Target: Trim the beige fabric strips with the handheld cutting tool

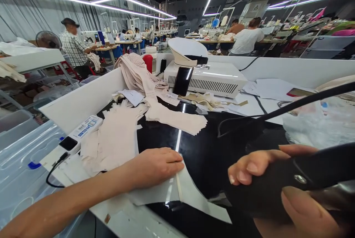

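Observation:
My left hand (159,166) lies flat on a pale, curved sheet piece (198,193), fingers close together, on a glossy black work surface (208,153). A narrow cream strip (179,186) runs down the sheet from beneath the fingertips. At the right, my right hand (255,167) is wrapped around a bulky black tool (271,186) with a silver rivet; its kind is unclear and its underside is hidden. Left of the black surface spreads a pile of cream fabric pieces (118,130). Another cream stack (177,117) lies just beyond my left hand.
A black cable (305,101) arches across the right side, near a clear plastic bag (318,123). Behind stand a phone (183,81) and a white vented box (205,79). A white power bank (85,128) sits at the left edge. Other people work farther back.

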`<control>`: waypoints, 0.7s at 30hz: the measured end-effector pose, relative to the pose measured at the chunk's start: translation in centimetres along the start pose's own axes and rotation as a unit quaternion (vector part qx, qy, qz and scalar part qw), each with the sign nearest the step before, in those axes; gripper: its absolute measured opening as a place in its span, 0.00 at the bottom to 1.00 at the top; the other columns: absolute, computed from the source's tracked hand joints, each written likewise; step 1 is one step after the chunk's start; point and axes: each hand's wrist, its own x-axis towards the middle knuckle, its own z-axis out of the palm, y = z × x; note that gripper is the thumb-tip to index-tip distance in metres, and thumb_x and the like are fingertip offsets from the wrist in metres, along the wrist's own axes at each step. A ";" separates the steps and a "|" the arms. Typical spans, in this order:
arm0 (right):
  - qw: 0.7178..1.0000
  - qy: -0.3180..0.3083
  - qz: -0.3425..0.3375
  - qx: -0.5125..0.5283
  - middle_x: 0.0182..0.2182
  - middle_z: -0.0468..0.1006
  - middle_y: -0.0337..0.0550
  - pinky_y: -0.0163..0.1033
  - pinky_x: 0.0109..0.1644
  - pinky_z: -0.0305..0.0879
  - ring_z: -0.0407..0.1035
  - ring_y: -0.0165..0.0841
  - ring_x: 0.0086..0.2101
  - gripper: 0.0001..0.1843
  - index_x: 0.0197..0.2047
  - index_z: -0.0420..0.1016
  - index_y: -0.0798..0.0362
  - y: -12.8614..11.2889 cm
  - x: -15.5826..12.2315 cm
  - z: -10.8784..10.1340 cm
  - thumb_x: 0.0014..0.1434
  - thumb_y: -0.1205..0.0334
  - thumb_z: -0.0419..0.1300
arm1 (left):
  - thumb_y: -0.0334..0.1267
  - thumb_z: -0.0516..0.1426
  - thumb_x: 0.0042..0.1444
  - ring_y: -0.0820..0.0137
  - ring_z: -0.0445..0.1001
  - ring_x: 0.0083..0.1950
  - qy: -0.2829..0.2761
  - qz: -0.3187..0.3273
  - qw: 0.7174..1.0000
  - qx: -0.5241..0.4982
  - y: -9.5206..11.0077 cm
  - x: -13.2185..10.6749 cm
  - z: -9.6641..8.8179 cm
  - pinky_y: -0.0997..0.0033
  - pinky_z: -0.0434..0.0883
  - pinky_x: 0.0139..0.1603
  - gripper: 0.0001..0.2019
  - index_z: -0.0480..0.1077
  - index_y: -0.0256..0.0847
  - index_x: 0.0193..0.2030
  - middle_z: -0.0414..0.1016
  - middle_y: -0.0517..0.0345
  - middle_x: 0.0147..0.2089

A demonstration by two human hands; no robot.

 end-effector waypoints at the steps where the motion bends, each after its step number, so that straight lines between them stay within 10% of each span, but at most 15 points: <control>1: 1.000 0.001 0.007 0.007 0.26 0.75 0.38 0.58 0.22 0.80 0.68 0.44 0.22 0.25 0.48 0.93 0.36 -0.1 0.3 0.4 0.52 0.43 0.94 | 0.26 0.58 0.91 0.58 0.93 0.73 -0.001 -0.001 1.000 -0.001 0.0 0.0 0.0 0.61 0.88 0.79 0.14 0.85 0.33 0.70 0.94 0.39 0.70; 13: 0.998 0.040 -0.004 0.039 0.26 0.81 0.31 0.47 0.25 0.82 0.76 0.40 0.23 0.25 0.45 0.85 0.42 3.1 4.3 6.4 0.45 0.57 0.87 | 0.28 0.59 0.91 0.58 0.92 0.75 0.007 -0.012 1.000 -0.019 -0.2 -0.2 1.5 0.65 0.87 0.79 0.14 0.85 0.35 0.71 0.94 0.40 0.69; 21: 0.999 0.028 -0.005 0.036 0.27 0.81 0.31 0.45 0.25 0.78 0.74 0.38 0.23 0.24 0.45 0.84 0.43 3.5 4.3 6.3 0.47 0.59 0.86 | 0.26 0.58 0.91 0.61 0.92 0.75 0.007 -0.020 1.000 -0.015 0.8 0.2 1.4 0.67 0.87 0.79 0.15 0.85 0.36 0.71 0.94 0.43 0.70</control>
